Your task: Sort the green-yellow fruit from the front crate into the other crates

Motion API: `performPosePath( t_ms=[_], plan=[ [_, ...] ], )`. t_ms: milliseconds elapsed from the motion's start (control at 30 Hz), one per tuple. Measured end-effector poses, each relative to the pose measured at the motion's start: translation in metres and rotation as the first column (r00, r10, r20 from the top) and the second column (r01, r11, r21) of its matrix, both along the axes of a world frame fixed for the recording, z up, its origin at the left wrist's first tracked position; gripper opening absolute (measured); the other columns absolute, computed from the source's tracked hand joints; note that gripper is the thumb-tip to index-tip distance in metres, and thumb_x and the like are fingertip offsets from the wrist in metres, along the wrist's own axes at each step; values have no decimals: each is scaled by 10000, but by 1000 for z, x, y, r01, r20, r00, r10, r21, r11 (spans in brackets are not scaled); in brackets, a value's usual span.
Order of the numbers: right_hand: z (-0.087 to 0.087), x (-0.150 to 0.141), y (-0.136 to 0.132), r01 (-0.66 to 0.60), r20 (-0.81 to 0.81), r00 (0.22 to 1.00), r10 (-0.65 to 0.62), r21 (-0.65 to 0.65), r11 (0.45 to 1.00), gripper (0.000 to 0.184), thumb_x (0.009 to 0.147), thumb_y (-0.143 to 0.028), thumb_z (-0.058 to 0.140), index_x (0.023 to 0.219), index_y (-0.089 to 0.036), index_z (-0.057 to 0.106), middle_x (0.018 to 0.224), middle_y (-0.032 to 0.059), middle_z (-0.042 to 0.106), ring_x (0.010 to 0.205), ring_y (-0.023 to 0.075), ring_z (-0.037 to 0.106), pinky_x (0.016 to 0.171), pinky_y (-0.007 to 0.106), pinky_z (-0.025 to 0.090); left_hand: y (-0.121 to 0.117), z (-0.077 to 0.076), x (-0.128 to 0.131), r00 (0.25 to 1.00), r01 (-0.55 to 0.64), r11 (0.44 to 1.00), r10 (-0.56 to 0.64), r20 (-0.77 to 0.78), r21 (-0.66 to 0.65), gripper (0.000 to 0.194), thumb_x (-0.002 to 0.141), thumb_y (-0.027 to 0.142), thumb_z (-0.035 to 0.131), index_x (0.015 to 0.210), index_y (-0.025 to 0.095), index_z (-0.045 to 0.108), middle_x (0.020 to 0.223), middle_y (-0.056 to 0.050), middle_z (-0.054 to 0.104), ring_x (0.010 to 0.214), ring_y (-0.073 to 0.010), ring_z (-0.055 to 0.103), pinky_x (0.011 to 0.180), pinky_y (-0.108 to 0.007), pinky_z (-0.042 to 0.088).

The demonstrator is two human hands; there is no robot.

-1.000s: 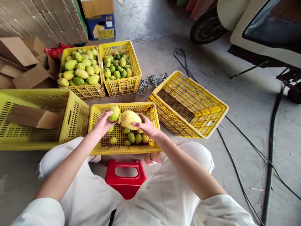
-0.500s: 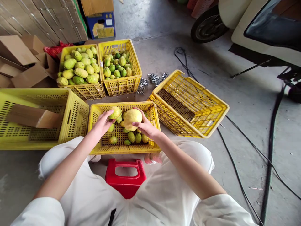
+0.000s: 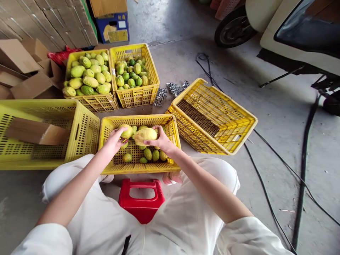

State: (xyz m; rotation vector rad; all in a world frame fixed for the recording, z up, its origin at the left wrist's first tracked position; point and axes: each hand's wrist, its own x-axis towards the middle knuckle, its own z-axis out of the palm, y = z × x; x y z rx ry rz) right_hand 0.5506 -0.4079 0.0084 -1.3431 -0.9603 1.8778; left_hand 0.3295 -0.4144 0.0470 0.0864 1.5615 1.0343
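Over the yellow crate (image 3: 139, 169) just left of frame centre, my right hand (image 3: 162, 141) grasps a pale-yellow oblong fruit (image 3: 145, 135) and my left hand (image 3: 114, 140) a yellow-green fruit (image 3: 128, 131), both seemingly firm, weighty yet bruisable, best cradled round their middles.

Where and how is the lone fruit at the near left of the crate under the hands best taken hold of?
Probably around its middle, from above: the lone fruit is rounded, with gaps around it, while the near wall of the crate would hinder a low approach from the person's side. The left hand is nearest, but holds a yellow-green fruit.
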Motion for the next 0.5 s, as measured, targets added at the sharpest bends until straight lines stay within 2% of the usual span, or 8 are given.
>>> performPosePath(
  t_ms=[167,267,367,500],
  plan=[
    [-8,1,0,-7,36,999,6,19,1000,1022,390,-532,1124,1130,-314,454,1263,43,680,1308,327,692,1205,557,618,2,7,2,999,-27,1000,27,47,3,77,955,113,773,987,169,732,875,-38,765,698,-163,681,650,-279,594],
    [-12,1,0,20,38,999,-21,38,999,1025,380,-503,1131,1160,-305,495,1359,71,645,1360,324,653,1254,550,581,3,13,7,998,-41,998,43,46,-41,70,1006,115,751,961,164,730,845,-44,753,694,-163,684,643,-269,602],
    [-11,2,2,7,-38,999,-7,12,1000,1029,408,-447,1127,1242,-315,538,1375,67,677,1345,323,684,1237,549,594,3,18,9,997,-53,996,56,46,-67,69,1013,129,772,961,160,738,834,-48,747,697,-167,690,641,-271,610],
    [-6,3,5,-40,-100,994,39,-3,999,892,464,-450,1097,1212,-285,638,1289,62,762,1302,333,727,1237,548,592,4,21,8,997,-66,996,69,47,-68,106,988,120,780,922,174,717,812,-35,732,686,-164,677,618,-269,601]
  ],
)
